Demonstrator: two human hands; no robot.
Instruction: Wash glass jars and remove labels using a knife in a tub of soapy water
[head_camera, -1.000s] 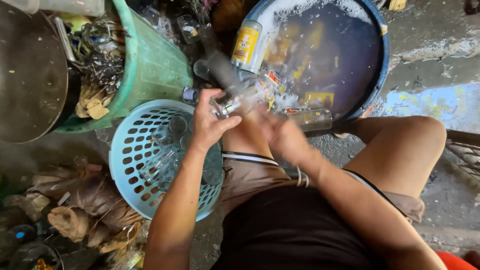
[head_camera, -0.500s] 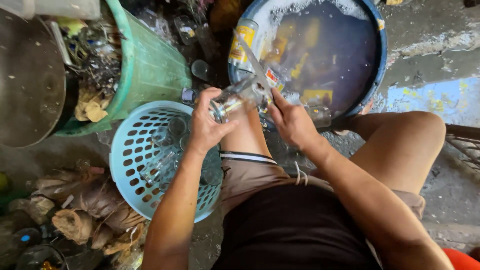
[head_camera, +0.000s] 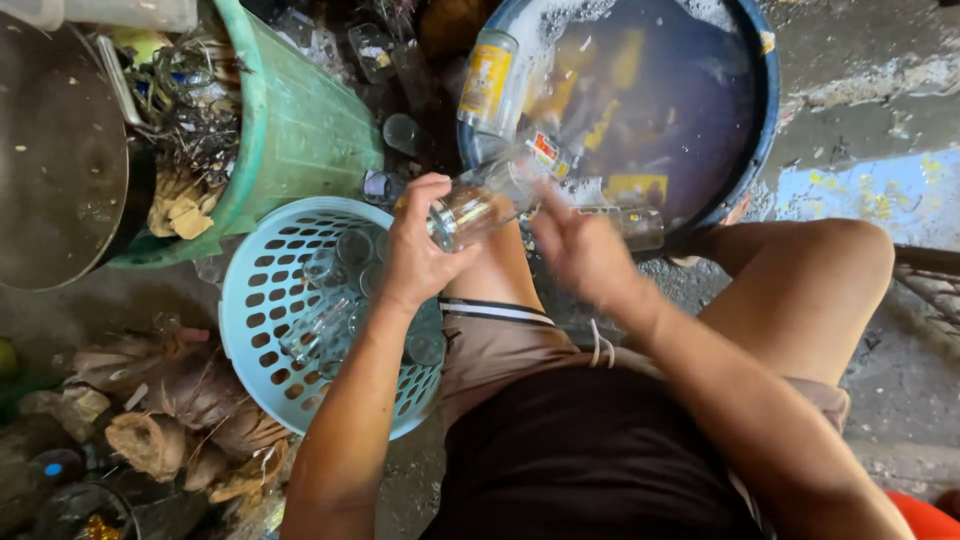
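The person is sitting low over wet ground, knees apart, and the pale blue slotted basket (head_camera: 262, 330) by the left knee is serving as the landmark here. The left hand (head_camera: 420, 250) is hovering just above the basket's far rim, its fingers curled tightly around the base end of a clear glass bottle (head_camera: 480, 205). The bottle is lying tilted, nearly on its side, its neck pointing away from the basket toward the big blue tub (head_camera: 765, 110). The right hand (head_camera: 580, 250) is sitting just beyond the bottle, on the side away from the basket, blurred in the head view; its fingers are looking loosely bent and partly spread, and whether they are touching the glass cannot be told.

Inside the basket several clear glass jars are lying together, hard to count through the slots. Past the basket's far edge a green bucket (head_camera: 300, 130) is standing tilted, stuffed with scraps. The blue tub, further off to the same side as the bottle's neck, is holding dark soapy water in which a yellow-labelled bottle (head_camera: 488, 82) is floating near the rim. Dry husks (head_camera: 160, 410) are piling up against the basket's near outer side.
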